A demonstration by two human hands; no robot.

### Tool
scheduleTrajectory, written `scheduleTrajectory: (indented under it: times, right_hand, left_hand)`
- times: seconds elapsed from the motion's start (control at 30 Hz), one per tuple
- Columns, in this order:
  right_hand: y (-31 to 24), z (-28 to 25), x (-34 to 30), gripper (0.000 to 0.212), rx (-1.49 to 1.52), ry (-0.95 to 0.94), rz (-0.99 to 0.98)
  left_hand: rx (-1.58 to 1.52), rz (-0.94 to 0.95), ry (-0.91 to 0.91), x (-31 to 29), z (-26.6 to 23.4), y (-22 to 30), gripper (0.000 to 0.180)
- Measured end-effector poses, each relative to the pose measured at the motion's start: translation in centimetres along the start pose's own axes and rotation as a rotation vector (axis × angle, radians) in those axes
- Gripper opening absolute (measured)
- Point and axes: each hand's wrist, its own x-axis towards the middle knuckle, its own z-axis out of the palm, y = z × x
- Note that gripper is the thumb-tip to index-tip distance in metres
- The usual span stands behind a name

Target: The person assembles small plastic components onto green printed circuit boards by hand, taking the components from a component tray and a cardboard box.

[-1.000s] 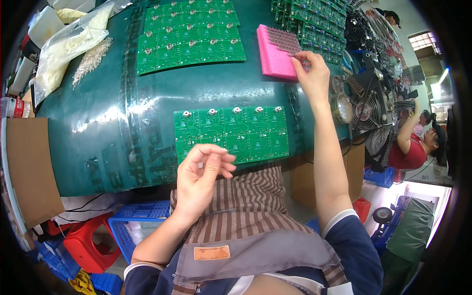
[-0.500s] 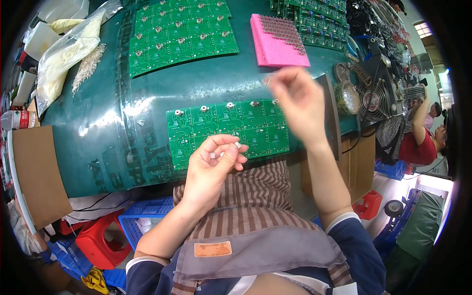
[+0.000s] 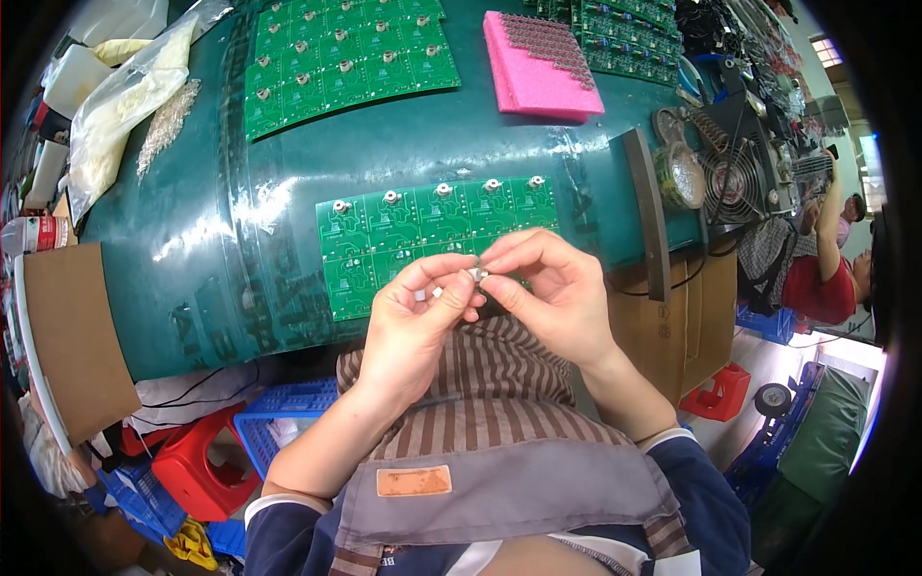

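Note:
Over the near edge of a green circuit board panel (image 3: 384, 230), my two hands meet. Several small white plastic pieces (image 3: 437, 293) sit in my left hand (image 3: 418, 322), one of them pinched between thumb and forefinger. My right hand (image 3: 557, 298) is closed in a pinch at that same piece (image 3: 478, 276); what its fingertips hold is tiny and mostly hidden. Along the panel's far row stand several round metal components (image 3: 443, 190) on pale bases. The panel's near right part is covered by my hands.
A second populated panel (image 3: 355, 82) lies farther off on the green table mat (image 3: 192, 288). Beside it, pink foam (image 3: 538, 86) carries rows of small metal components. Stacked boards (image 3: 629, 43), a fan (image 3: 735, 187) and a dark bar (image 3: 645, 211) are at right; a bag (image 3: 130, 106) lies left.
My right hand has come down and left from near the pink foam to meet my left hand. My left hand stays nearly in place, still with the white pieces.

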Motion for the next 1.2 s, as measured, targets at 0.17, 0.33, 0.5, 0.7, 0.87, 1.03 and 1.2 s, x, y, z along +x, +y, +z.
scheduleTrajectory:
  times: [0.17,0.33,0.5,0.7,0.87,1.03,1.2]
  right_hand:
    - [-0.3,-1.0,-0.3,0.01,-0.039,-0.051,0.034]
    - [-1.2,-3.6,0.8,0.008,-0.672,0.068,-0.191]
    - [-1.4,-5.5,1.5,0.007,-0.93,0.054,-0.203]
    - [-1.6,-5.6,1.7,0.008,-0.975,0.036,-0.024]
    - [-1.6,-5.4,1.8,0.006,-0.958,0.031,-0.055]
    - [-1.7,-5.3,2.0,0.007,-0.987,-0.002,-0.076]
    - [-1.7,-5.0,1.6,0.007,-1.022,0.018,-0.087]
  left_hand:
    - [0.065,-0.038,-0.045,-0.3,-0.3,-0.1,0.027]
    - [0.033,-0.106,-0.059,-0.9,0.2,-0.3,0.029]
    - [0.073,-0.094,-0.096,-1.0,0.1,-0.7,0.029]
    - [0.01,-0.117,-0.052,-1.0,0.2,-0.7,0.024]
    - [0.021,-0.103,-0.057,-1.1,0.0,-0.8,0.021]
    - [-0.002,-0.085,-0.047,-1.1,-0.2,-0.9,0.021]
    - [0.051,-0.093,-0.045,-1.4,-0.3,-0.4,0.025]
